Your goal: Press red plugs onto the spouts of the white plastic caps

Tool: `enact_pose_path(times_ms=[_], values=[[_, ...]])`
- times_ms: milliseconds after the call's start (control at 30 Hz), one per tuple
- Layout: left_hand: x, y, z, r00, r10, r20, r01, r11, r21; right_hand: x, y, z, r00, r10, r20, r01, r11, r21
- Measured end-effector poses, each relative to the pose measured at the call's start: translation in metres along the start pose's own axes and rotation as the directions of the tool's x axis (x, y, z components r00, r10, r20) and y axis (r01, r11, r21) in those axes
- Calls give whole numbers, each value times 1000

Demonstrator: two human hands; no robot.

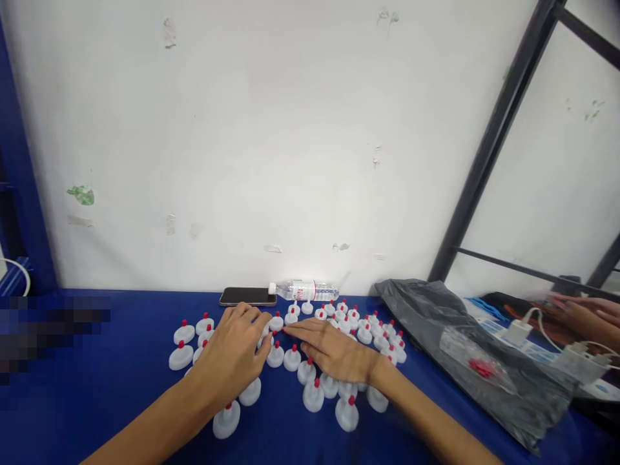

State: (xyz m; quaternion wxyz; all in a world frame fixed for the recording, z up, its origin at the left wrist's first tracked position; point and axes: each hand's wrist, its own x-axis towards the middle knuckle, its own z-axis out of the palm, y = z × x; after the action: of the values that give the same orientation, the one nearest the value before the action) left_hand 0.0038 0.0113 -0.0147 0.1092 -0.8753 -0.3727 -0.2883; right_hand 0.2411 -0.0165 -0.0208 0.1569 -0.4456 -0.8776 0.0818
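My left hand (237,342) is palm down over a group of white round nozzle caps, many with small red tips. Its fingers are bent, and a white cap (264,338) shows between thumb and index finger; the hand partly hides it. My right hand (334,349) lies low over the caps with its fingers stretched toward the left hand. A red tip (283,330) shows at its index fingertip. Close below both hands stands a red-tipped cap (276,355). Farther back, a white cap (307,307) has no red tip. Several caps are hidden beneath the hands.
A phone (248,296) and a clear bottle (310,290) lie by the wall. To the right are a grey plastic bag (504,387), a clear bag of red pieces (479,365), and chargers (518,330). Another person's hand (588,316) shows at the right edge.
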Motion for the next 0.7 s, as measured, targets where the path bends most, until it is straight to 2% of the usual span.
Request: enact_pose_path(times_ms=[267, 500, 700], values=[[0, 1, -1, 1000, -9, 15, 9, 1000, 16, 2, 8, 7, 997, -29, -73, 27, 999, -25], [1, 3, -4, 1000, 3, 28, -4, 1000, 22, 1, 3, 4, 998, -46, -53, 45, 999, -2], [2, 3, -5, 1000, 3, 30, -4, 1000, 26, 7, 1, 1, 996, -38, -80, 37, 999, -13]])
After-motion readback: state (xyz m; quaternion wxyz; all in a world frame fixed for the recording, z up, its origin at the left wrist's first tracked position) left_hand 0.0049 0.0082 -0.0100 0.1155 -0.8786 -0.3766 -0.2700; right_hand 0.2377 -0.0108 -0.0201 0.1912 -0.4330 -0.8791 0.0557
